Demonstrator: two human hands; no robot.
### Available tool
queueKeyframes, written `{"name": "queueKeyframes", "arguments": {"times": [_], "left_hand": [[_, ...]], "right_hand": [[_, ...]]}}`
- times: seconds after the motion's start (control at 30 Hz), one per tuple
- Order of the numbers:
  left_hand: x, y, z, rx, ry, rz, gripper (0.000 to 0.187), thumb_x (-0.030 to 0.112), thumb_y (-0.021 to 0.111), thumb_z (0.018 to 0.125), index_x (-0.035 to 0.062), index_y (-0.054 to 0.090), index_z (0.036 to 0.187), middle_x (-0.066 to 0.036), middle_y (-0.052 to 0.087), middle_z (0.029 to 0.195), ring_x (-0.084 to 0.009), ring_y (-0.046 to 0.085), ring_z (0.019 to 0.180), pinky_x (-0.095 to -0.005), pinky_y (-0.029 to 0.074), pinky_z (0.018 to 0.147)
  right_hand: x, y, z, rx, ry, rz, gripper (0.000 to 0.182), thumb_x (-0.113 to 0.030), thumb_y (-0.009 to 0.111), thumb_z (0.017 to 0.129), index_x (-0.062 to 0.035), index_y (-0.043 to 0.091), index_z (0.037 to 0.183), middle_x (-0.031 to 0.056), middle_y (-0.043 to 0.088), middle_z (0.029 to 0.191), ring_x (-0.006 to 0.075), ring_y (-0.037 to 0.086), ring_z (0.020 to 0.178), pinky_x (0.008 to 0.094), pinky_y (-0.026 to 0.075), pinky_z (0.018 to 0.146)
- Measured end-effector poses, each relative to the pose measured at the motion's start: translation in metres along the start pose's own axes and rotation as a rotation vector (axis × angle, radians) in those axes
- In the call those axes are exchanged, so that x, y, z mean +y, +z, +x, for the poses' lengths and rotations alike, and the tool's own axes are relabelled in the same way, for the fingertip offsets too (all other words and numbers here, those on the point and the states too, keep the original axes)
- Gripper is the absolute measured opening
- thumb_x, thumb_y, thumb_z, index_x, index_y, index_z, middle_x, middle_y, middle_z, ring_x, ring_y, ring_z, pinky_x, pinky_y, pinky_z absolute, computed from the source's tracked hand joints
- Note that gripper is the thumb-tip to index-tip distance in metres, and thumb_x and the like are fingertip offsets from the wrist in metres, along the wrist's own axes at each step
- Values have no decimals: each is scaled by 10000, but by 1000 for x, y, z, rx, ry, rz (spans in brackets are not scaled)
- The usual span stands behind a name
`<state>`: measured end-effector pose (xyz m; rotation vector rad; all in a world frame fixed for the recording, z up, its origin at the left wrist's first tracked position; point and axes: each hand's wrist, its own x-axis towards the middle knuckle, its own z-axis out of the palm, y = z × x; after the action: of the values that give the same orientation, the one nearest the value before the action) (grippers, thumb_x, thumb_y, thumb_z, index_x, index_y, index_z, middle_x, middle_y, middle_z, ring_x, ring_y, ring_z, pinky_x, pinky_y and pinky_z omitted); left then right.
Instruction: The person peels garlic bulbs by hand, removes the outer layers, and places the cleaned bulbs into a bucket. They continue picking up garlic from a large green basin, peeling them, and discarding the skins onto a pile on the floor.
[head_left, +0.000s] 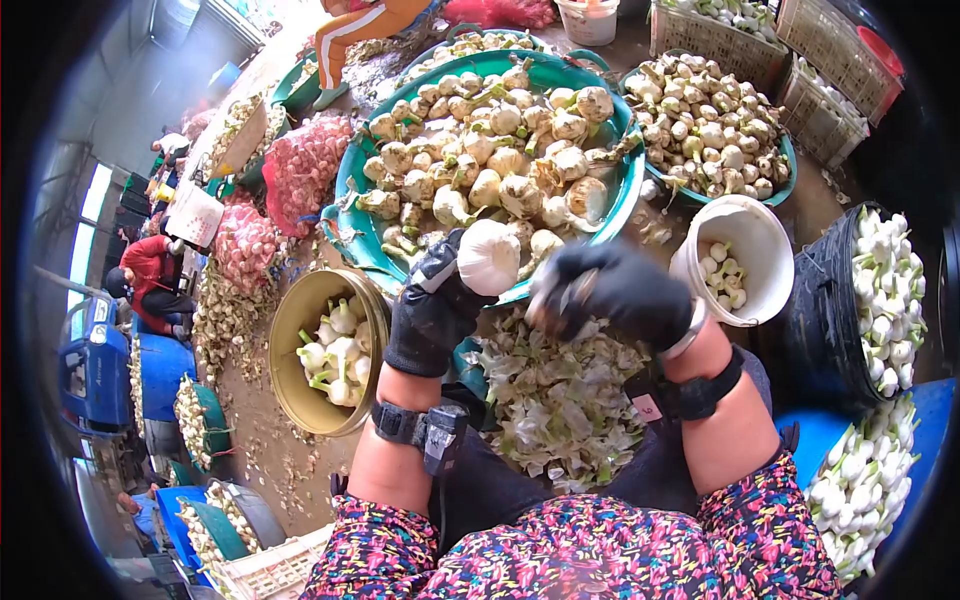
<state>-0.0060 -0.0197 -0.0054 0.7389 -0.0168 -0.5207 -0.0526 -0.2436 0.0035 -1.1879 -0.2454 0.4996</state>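
Observation:
My left hand (pixel 436 305), in a black glove, is closed around a white garlic bulb (pixel 489 257), held above the near rim of a teal tub (pixel 350 235). Just to its right, my right hand (pixel 612 292), also gloved in black, is curled and blurred by motion. What its fingers hold, if anything, cannot be made out. Unpeeled garlic bulbs (pixel 505 150) with dry, dirty skins fill much of the tub beyond both hands. Below the hands, between my legs, lies a heap of loose garlic skins (pixel 565 400).
At left stands a yellowish bucket (pixel 285 400) holding cleaned bulbs; at right, a white bucket (pixel 765 270) with several small ones. Further right are a full dark tub (pixel 815 320) and a blue container (pixel 935 440). Crates (pixel 720 45) stand behind. A person in red (pixel 150 270) works far left.

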Motion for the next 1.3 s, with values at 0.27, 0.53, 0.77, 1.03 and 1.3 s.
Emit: {"name": "queueKeyframes", "arguments": {"times": [0.27, 0.53, 0.77, 1.03, 1.3], "left_hand": [[89, -29, -39, 315, 612, 888, 240, 90, 575, 814, -28, 594, 1023, -86, 600, 965, -141, 583, 754, -287, 510, 662], [94, -9, -31, 115, 485, 1710, 218, 130, 650, 742, -8, 672, 910, -114, 637, 785, -220, 594, 775, -327, 442, 741], [5, -43, 80, -169, 126, 2398, 294, 332, 676, 703, 53, 641, 787, -175, 644, 883, -314, 611, 821, -378, 488, 728], [36, -27, 36, 71, 94, 1250, 217, 145, 649, 780, -10, 654, 933, -61, 625, 788, -134, 598, 747, -271, 490, 603], [7, -12, -6, -257, 788, 1801, 313, -93, 558, 744, -12, 582, 1045, -154, 604, 921, -251, 631, 792, -312, 526, 685]], "right_hand": [[31, 31, -4, -171, 224, -1012, 198, -213, 623, 661, -61, 652, 784, 182, 630, 766, 343, 613, 752, 408, 478, 686], [46, 51, 3, -131, 61, -783, 210, -163, 596, 636, -55, 646, 810, 184, 603, 768, 377, 580, 777, 435, 451, 696], [52, 36, 12, -71, 141, -1022, 277, -197, 604, 704, -62, 658, 939, 188, 623, 931, 350, 587, 895, 416, 461, 795], [45, 33, 23, 391, -160, -708, 506, -143, 699, 717, -29, 515, 1175, 160, 599, 1017, 243, 615, 880, 341, 489, 772], [55, 39, 36, 382, -375, -54, 784, -97, 797, 605, -36, 420, 1290, 113, 530, 1181, 167, 525, 1073, 303, 459, 901]]}}
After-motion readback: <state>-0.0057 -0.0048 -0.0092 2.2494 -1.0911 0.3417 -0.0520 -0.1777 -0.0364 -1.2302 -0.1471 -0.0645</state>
